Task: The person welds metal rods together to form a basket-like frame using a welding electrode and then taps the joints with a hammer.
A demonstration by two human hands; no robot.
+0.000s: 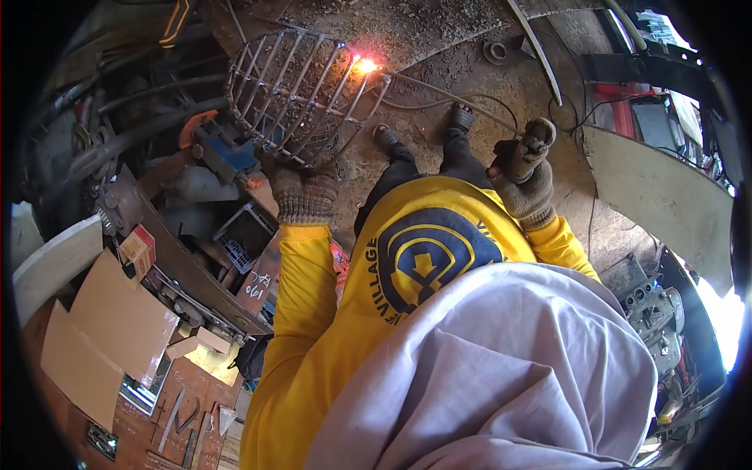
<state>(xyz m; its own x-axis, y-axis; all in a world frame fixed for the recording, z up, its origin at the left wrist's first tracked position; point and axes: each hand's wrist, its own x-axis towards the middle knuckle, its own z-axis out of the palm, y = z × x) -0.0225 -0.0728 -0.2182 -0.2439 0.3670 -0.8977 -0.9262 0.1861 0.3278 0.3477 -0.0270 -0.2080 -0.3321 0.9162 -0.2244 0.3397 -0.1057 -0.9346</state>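
While the arc (365,66) burns bright at the upper centre of the frame, the person stands over a curved cage (301,98) of thin steel bars, welding one bar end at its right rim. The left hand (304,193), in a knit work glove, is clenched on the cage's lower edge, left of centre, steadying it. The right hand (526,184), gloved too, sits right of centre, wrapped tight round the holder (526,153); the rod (446,98) runs long and thin from there up-left to the spark. A cable (501,106) loops on the dirt floor (439,39) just above the shoes.

Step in hand, as I judge it: tacking a bar joint at the rim, arc live. The next move calls for a steady rod tip on the joint, the left grip unmoved so the cage does not rock, and the cable kept free of the feet.

Around: a blue vise (223,153) on the bench just left of the cage, cardboard sheets (110,329) at lower left, a pale curved panel (666,196) at right. A grey cloth (501,368) fills the lower right.
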